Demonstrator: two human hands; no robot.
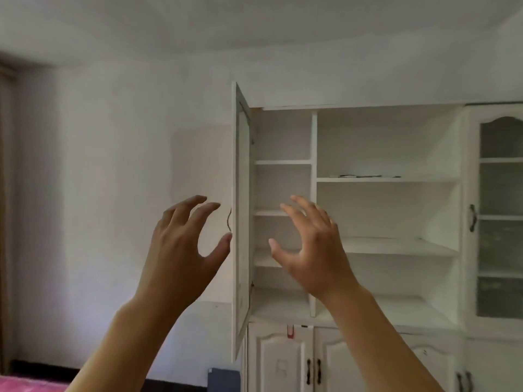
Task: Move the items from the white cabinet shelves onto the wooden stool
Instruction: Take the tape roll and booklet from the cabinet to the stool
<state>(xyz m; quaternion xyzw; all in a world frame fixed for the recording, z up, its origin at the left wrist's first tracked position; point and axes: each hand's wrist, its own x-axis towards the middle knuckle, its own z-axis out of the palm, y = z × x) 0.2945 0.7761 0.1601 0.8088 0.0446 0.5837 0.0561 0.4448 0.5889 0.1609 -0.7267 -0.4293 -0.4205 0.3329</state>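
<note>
The white cabinet (312, 142) stands at the right with its left door (240, 210) swung open edge-on toward me. Thin dark flat items (365, 175) lie on the upper wide shelf; the other shelves in view look bare. My left hand (184, 244) is raised just left of the door's edge, fingers spread and slightly curled, holding nothing, thumb close to the dark door handle (229, 222). My right hand (311, 247) is raised in front of the narrow left shelves, fingers spread, holding nothing. The wooden stool is out of view.
A glass-fronted door (501, 216) at the far right is closed. Lower cabinet doors (283, 363) with dark handles are closed; a small red tag (290, 331) hangs above them. A dark blue object (223, 380) leans at the floor. Pink fabric (28, 384) shows bottom left.
</note>
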